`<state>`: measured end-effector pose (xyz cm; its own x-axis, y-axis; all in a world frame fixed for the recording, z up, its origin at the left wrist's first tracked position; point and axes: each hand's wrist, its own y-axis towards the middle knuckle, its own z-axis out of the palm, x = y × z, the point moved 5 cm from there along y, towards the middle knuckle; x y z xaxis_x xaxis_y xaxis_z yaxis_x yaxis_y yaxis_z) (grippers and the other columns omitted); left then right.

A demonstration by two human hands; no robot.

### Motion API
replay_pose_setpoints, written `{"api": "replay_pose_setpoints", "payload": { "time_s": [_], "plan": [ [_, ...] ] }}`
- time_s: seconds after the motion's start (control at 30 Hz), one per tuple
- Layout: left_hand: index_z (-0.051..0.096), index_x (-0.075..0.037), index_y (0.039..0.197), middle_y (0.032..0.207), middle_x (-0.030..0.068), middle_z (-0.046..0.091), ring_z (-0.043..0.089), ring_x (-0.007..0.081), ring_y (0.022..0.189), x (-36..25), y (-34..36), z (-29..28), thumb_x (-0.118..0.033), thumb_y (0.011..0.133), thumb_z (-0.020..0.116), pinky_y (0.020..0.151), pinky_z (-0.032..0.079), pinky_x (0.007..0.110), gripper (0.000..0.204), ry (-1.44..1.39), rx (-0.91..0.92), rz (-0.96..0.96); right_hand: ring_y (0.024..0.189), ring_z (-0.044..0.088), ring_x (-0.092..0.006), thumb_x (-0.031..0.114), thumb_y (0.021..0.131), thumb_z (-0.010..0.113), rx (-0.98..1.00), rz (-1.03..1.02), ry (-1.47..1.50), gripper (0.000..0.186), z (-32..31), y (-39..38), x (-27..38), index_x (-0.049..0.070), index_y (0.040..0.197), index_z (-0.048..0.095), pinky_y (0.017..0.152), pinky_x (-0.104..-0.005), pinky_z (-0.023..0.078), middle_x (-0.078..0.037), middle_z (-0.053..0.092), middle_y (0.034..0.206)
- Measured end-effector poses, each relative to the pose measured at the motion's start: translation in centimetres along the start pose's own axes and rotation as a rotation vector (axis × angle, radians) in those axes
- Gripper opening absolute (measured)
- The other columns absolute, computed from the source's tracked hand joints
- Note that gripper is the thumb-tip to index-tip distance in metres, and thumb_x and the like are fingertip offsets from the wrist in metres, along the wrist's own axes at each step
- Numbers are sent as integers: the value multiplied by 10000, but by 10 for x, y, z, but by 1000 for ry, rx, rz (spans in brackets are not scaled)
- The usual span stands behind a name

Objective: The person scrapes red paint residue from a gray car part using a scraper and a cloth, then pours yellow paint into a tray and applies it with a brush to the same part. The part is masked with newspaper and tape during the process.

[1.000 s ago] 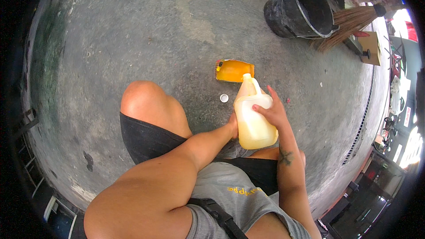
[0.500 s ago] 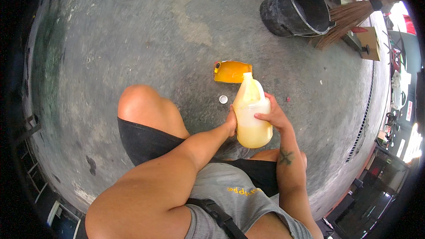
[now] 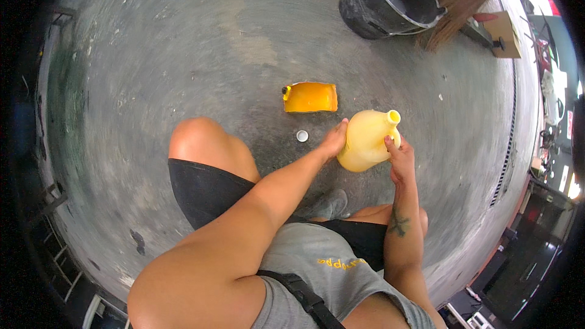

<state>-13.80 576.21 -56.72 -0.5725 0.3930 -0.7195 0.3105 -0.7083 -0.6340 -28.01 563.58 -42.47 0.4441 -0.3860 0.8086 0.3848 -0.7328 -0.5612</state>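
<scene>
My left hand (image 3: pixel 335 137) holds the side of an uncapped, pale yellow plastic jug (image 3: pixel 362 137), and my right hand (image 3: pixel 399 158) grips it by the handle below its open mouth at the right. The jug is tilted, its mouth turned up toward me. Just beyond it, on the concrete floor (image 3: pixel 183 55), lies an orange container (image 3: pixel 311 97) cut open along the top, with orange inside and a small dark piece at its left end. A small white cap (image 3: pixel 302 136) lies between that container and my legs.
At the back right stand a black bucket (image 3: pixel 384 6) with a metal handle, a straw broom (image 3: pixel 457 6) and a cardboard box (image 3: pixel 506 33). My bent left knee (image 3: pixel 204 146) is left of my hands. A slotted drain strip (image 3: pixel 504 158) runs along the far right; dark metal frames line the left edge.
The jug has moved right and been tipped over so its mouth now points up and right. My left hand has moved up with it, and my right hand has shifted rightward.
</scene>
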Motion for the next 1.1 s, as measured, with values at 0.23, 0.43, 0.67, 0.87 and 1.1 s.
{"api": "replay_pose_setpoints", "payload": {
  "time_s": [0.23, 0.43, 0.67, 0.87, 1.1],
  "plan": [
    [648, -227, 1442, 1468, 203, 532, 521, 397, 1320, 6, -45, -49, -203, 927, 753, 1094, 453, 531, 526, 1385, -289, 156, 1179, 615, -155, 185, 1028, 770, -194, -128, 81, 286, -33, 17, -32, -18, 1228, 743, 1054, -352, 465, -55, 626, 1381],
    [652, -210, 1436, 1410, 200, 555, 550, 402, 1281, 34, -36, -74, -169, 916, 772, 1070, 485, 520, 535, 1492, -279, 187, 952, 682, -167, 203, 947, 841, -245, 87, -105, 281, -40, 11, -44, -28, 1089, 767, 884, -350, 524, -58, 737, 1058],
    [717, -124, 1327, 1260, 170, 663, 658, 367, 1181, 25, -24, -68, -107, 907, 805, 1028, 557, 464, 429, 1145, -305, 245, 1049, 732, -385, 293, 893, 833, -87, -166, -659, 297, -47, 1, -14, 13, 988, 811, 905, -474, 581, -218, 778, 998],
    [678, -25, 1326, 1252, 123, 696, 696, 209, 1126, -98, -24, 23, -106, 919, 819, 1013, 581, 365, 438, 401, -10, 364, 1165, 701, -471, 296, 942, 781, -44, -29, -675, 393, -45, 15, -25, 1, 1202, 767, 1006, -516, 583, -364, 643, 1350],
    [681, -59, 1037, 1271, 123, 743, 701, 255, 1218, -203, -59, 134, -77, 862, 863, 1051, 552, 394, 253, 714, 177, 961, 1246, 678, -448, 254, 981, 736, -73, 145, -791, 420, -51, 22, -8, -44, 1276, 717, 1070, -499, 557, -379, 554, 1492]
  ]
}}
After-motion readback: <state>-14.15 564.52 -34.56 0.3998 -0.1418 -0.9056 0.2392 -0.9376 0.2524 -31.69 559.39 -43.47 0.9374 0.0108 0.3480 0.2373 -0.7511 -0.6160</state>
